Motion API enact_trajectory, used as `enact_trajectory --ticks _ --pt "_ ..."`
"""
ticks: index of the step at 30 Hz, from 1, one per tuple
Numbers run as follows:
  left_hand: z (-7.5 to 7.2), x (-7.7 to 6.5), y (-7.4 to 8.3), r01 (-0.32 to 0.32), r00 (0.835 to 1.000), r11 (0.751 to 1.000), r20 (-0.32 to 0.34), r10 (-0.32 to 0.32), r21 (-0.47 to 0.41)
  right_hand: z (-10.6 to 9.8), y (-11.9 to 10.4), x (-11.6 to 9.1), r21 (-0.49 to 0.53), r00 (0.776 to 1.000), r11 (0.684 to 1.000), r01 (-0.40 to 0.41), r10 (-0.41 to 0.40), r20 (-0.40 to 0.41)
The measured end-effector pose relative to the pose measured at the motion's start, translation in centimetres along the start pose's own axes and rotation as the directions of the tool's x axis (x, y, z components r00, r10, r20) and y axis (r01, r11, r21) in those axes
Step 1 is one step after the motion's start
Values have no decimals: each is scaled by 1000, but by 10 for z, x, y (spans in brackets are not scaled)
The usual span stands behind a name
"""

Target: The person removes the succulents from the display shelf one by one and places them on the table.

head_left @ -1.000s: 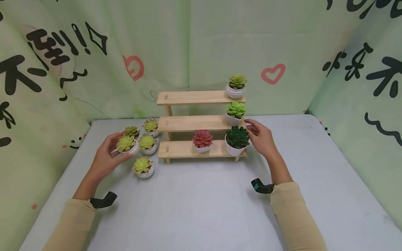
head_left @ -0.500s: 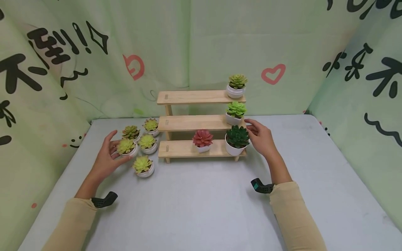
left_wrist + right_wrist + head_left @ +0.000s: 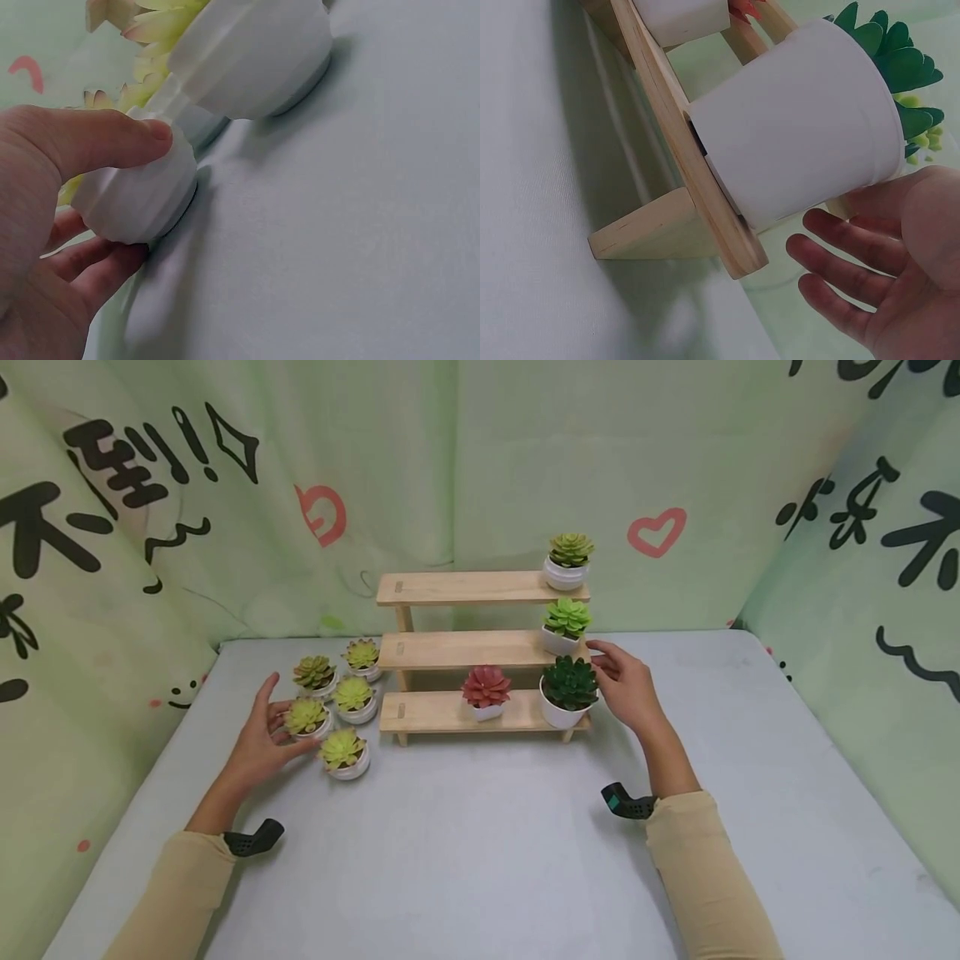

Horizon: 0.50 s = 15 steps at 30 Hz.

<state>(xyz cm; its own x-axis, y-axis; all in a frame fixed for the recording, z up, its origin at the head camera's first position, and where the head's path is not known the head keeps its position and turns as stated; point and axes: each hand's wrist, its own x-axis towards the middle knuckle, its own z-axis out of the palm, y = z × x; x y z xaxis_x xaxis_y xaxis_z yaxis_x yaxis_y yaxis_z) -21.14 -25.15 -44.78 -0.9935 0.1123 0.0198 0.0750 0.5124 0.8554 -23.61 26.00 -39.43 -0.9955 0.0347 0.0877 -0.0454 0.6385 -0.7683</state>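
My left hand holds a small potted succulent with yellow-green leaves, at the left of the table. In the left wrist view, the thumb lies along the ribbed white pot and other fingers reach round its far side. My right hand is at the right end of a three-step wooden shelf, its fingers loosely bent. Close by its fingertips, a dark green succulent in a plain white pot stands on the lowest step. A red succulent stands left of that one.
Several more yellow-green succulents in white pots cluster beside the shelf's left end. A bright green succulent stands on the middle step's right end, another succulent on the top step. A printed green curtain surrounds the table.
My left hand has drawn its potted succulent slightly toward me, away from the pot behind it, and the index finger has lifted off that rear plant. The right hand stays beside the shelf.
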Motion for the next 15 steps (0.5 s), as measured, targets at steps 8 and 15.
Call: enact_trajectory --ticks 8,15 --pt "1 0 -1 -4 1000 1000 16 4 23 0 0 0 8 1000 1000 0 0 -3" --pt "0 -2 1 2 1000 998 30 -4 59 0 0 0 11 1000 1000 -4 4 -2"
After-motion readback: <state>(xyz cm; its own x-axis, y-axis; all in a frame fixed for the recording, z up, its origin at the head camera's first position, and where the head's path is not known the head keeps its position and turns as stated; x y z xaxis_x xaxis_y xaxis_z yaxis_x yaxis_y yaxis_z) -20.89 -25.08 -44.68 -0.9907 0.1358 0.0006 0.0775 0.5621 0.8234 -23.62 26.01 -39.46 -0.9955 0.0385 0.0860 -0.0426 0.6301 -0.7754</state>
